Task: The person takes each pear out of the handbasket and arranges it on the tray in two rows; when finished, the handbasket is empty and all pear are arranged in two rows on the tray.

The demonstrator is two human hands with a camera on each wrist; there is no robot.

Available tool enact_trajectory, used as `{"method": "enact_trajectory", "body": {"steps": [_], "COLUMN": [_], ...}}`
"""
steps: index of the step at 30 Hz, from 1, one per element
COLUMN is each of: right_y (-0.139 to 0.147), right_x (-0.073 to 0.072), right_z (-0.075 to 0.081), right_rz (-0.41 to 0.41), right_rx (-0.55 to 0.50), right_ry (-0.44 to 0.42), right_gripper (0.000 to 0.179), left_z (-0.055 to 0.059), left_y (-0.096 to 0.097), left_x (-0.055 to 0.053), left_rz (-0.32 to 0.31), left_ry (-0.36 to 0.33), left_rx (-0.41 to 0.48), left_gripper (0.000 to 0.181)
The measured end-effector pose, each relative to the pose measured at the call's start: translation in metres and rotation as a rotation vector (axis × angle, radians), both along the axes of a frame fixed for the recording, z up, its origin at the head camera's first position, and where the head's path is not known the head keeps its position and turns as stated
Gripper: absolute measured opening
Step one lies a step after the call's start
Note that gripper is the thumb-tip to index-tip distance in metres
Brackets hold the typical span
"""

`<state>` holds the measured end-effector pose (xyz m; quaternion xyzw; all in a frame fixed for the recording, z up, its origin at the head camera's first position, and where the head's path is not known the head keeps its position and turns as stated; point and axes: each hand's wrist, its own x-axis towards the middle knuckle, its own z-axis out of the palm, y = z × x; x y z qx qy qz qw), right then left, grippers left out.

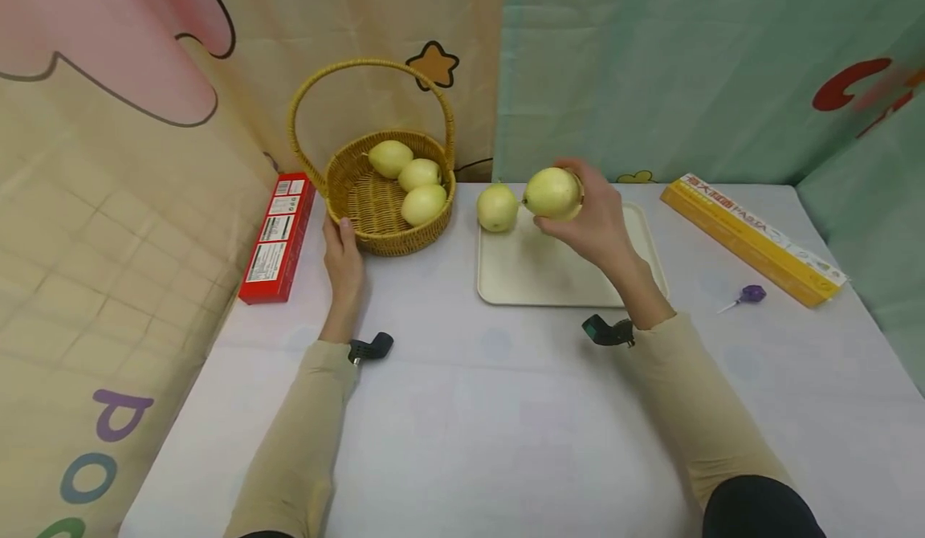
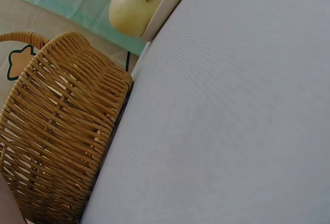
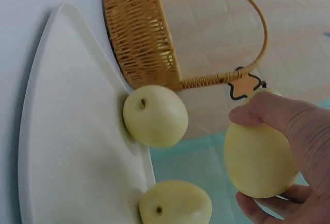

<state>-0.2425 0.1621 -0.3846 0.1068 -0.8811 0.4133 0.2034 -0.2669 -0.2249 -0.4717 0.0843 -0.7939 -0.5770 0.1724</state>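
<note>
My right hand (image 1: 596, 221) holds a pale yellow-green pear (image 1: 552, 193) above a cream tray (image 1: 556, 281). In the right wrist view, the thumb lies over one side of this pear and fingers curl round the other. Two more pears are on the tray in that view: one pear (image 3: 155, 116) nearer the basket, another pear (image 3: 175, 203) beside it. The held pear hides that second one in the head view. My left hand (image 1: 344, 265) touches the outer left side of a wicker basket (image 1: 397, 241), its fingers extended along the wall. Several pears (image 1: 421, 175) lie inside the basket.
A red box (image 1: 277, 241) lies left of the basket. To the tray's right are a yellow pasta box (image 1: 755, 241) and a purple-wrapped lollipop (image 1: 751, 293). The basket's tall handle (image 1: 368, 63) arches up in front of the printed curtain (image 1: 643, 64) behind the white table (image 1: 491, 417).
</note>
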Motion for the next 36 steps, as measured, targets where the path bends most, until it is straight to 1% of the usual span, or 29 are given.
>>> {"method": "enact_trajectory", "body": {"steps": [2,5,9,11,19,23,28,32,36], "right_y": [0.013,0.031,0.05,0.056,0.073,0.077,0.08,0.079,0.08], "right_x": [0.002,0.005,0.004,0.001,-0.003,-0.003,-0.002,0.0,0.002], "right_z": [-0.006,-0.014,-0.023,-0.028,-0.053,-0.061,-0.062,-0.059,-0.061], "right_rz": [-0.059,-0.158,-0.258,-0.294,-0.39,-0.431,-0.457,-0.467,-0.475], "right_rx": [-0.002,-0.032,-0.064,-0.057,-0.027,0.003,0.056,0.076,0.094], "right_ry": [-0.013,-0.037,-0.077,-0.104,-0.159,-0.18,-0.246,-0.307,-0.365], "right_gripper": [0.075,0.073,0.072,0.072,0.075,0.075,0.081,0.09,0.098], "left_z": [0.001,0.002,0.003,0.003,0.003,0.002,0.0,0.0,-0.001], "left_y": [0.0,0.001,0.001,0.001,0.0,-0.001,0.0,-0.001,-0.001], "left_x": [0.0,0.0,-0.002,-0.002,-0.002,-0.001,0.0,0.0,0.0], "left_rz": [-0.002,-0.004,0.0,0.003,-0.002,-0.012,-0.009,0.0,0.001], "left_ry": [0.0,0.002,0.004,0.005,0.002,-0.005,-0.012,-0.001,0.001], "left_rx": [-0.004,-0.012,-0.015,-0.014,-0.012,-0.003,0.008,0.004,-0.002], "left_gripper": [0.073,0.073,0.071,0.07,0.071,0.071,0.072,0.07,0.071]}}
